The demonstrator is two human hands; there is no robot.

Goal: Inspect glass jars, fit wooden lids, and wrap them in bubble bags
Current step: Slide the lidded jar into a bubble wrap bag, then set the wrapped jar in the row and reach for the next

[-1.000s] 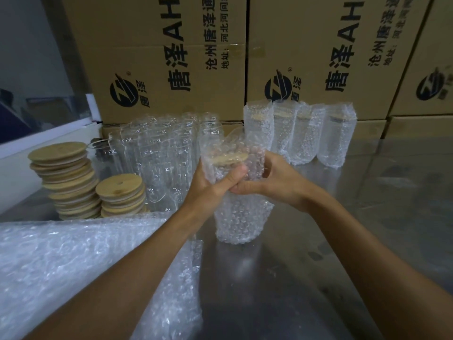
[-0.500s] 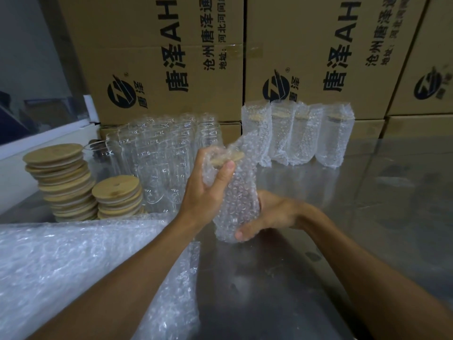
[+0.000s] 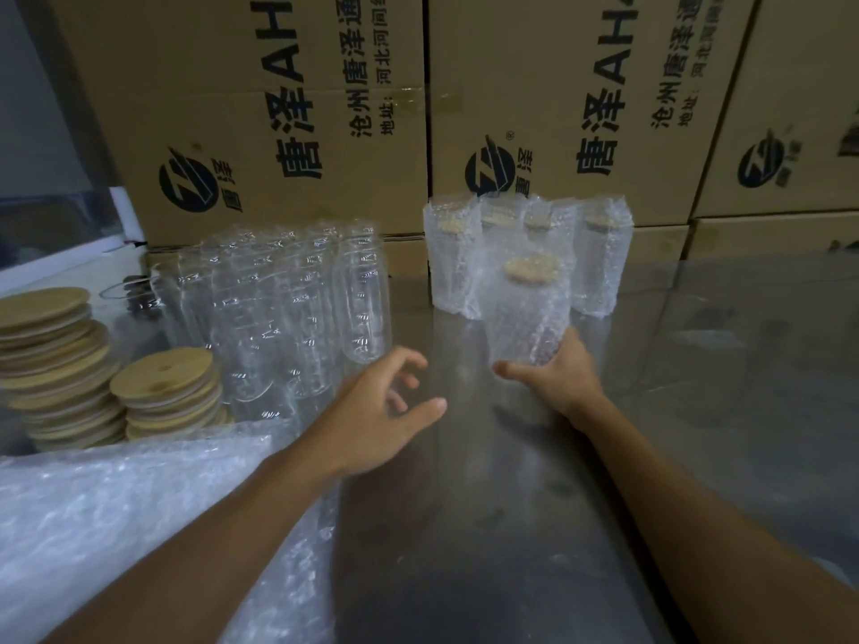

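While two stacks of wooden lids (image 3: 116,378) sit at the left edge and bare glass jars (image 3: 288,304) crowd left of centre, a person's left hand (image 3: 386,411) hovers mid-frame, fingers loosely spread and empty. Right of centre, the right hand (image 3: 558,374) grasps the base of a lidded jar in a bubble bag (image 3: 525,309), upright before four wrapped jars (image 3: 599,258) by cardboard boxes (image 3: 558,99).

Just left of the left grip (image 3: 381,411), clear glossy glass jars (image 3: 288,309) and matt pale wooden lids (image 3: 165,381). The right grip (image 3: 555,374) holds a jar in dimpled, translucent plastic bubble bag (image 3: 525,309). Beneath, the worktop (image 3: 534,504) looks like dull, smudged metal; beyond, matt brown cardboard boxes (image 3: 260,109).
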